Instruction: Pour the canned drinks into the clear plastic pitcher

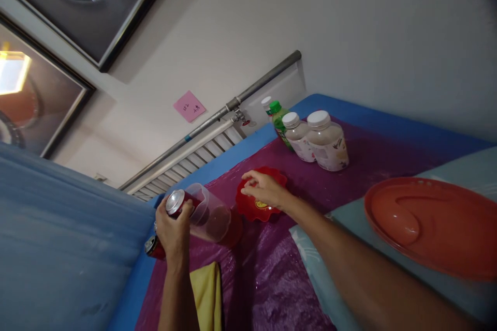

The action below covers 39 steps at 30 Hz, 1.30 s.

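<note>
My left hand [174, 227] is wrapped round a red drink can [176, 201], whose silver top faces me. The can is beside the rim of a clear plastic pitcher [212, 220]; whether the two touch I cannot tell. A second can [154, 247], dark and red, shows partly behind my left wrist. Over a red scalloped dish [254, 211] with a yellow mark inside, my right hand [265, 190] is loosely curled, its fingers apart and nothing seen in them. It hides part of the dish.
Several bottles with white or green caps [319, 119] stand at the back. A folded yellow cloth [206, 297] lies near my left forearm, and an orange oval tray [446, 232] on the right. Purple plastic sheeting [272, 269] covers the blue table. A radiator [194, 158] is behind.
</note>
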Available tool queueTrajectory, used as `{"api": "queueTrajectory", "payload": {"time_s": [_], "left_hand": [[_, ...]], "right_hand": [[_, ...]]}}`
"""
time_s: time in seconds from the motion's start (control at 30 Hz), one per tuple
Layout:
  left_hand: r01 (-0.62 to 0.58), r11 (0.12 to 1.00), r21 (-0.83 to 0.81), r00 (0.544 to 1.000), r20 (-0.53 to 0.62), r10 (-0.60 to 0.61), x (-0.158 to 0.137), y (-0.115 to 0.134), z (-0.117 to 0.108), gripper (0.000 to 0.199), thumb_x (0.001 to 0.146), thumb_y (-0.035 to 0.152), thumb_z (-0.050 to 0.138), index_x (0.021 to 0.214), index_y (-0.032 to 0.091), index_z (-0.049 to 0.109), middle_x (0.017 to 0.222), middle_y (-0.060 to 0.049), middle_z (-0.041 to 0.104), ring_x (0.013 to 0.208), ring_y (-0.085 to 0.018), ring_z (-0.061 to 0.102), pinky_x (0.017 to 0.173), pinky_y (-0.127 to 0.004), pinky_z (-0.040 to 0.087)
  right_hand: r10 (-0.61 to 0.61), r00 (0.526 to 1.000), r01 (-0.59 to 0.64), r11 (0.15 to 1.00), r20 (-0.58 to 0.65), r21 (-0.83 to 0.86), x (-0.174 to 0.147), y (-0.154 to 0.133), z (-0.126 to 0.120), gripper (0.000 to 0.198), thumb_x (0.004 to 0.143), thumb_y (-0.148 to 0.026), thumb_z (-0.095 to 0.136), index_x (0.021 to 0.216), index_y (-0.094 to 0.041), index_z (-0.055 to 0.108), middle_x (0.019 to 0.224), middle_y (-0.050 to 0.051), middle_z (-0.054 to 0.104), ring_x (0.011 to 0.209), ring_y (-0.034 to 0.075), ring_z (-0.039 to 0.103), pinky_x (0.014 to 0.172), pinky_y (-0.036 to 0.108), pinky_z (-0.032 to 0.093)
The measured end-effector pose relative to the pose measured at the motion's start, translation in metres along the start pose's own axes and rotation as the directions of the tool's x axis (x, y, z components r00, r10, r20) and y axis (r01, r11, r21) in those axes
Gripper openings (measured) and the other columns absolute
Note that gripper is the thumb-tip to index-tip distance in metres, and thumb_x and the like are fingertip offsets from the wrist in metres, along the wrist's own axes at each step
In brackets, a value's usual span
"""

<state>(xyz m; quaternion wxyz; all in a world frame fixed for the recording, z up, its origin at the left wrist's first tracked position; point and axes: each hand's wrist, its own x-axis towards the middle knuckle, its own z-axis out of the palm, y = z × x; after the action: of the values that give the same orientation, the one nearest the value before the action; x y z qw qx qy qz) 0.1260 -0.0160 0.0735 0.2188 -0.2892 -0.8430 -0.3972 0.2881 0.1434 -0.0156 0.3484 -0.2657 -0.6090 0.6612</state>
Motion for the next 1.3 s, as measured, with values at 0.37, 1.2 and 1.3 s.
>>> {"api": "queueTrajectory", "payload": {"time_s": [0.37,1.2,1.3], "left_hand": [[0.005,1.000,0.013,1.000,0.004,-0.005,-0.001,-0.001,0.000,0.073,0.065,0.056,0.065,0.125,0.014,0.059,0.125,-0.018,0.063,0.119,-0.035,0.057,0.104,-0.050,0.041],[0.056,0.996,-0.070,0.992,-0.106,-0.064,-0.009,0.004,0.002,0.073,0.063,0.059,0.071,0.121,0.017,0.061,0.116,-0.013,0.065,0.111,-0.034,0.061,0.101,-0.049,0.043],[0.063,0.994,-0.084,0.990,-0.122,-0.073,-0.010,0.006,0.002,0.072,0.063,0.059,0.072,0.120,0.016,0.061,0.113,-0.013,0.065,0.108,-0.033,0.061,0.101,-0.049,0.043]], "right_hand": [[-0.012,1.000,0.012,0.999,-0.001,-0.049,0.000,0.000,-0.002,0.030,0.076,-0.012,0.068,0.105,-0.017,0.064,0.088,0.002,0.065,0.075,0.013,0.061,0.066,0.023,0.046],[-0.068,0.997,0.060,0.975,-0.028,-0.216,-0.001,0.002,-0.004,0.030,0.075,-0.017,0.072,0.104,-0.020,0.066,0.086,0.002,0.069,0.081,0.017,0.065,0.074,0.026,0.049],[-0.073,0.997,0.065,0.972,-0.025,-0.227,0.000,0.004,-0.003,0.031,0.076,-0.017,0.071,0.107,-0.020,0.066,0.089,0.003,0.069,0.081,0.017,0.065,0.074,0.026,0.050]]}}
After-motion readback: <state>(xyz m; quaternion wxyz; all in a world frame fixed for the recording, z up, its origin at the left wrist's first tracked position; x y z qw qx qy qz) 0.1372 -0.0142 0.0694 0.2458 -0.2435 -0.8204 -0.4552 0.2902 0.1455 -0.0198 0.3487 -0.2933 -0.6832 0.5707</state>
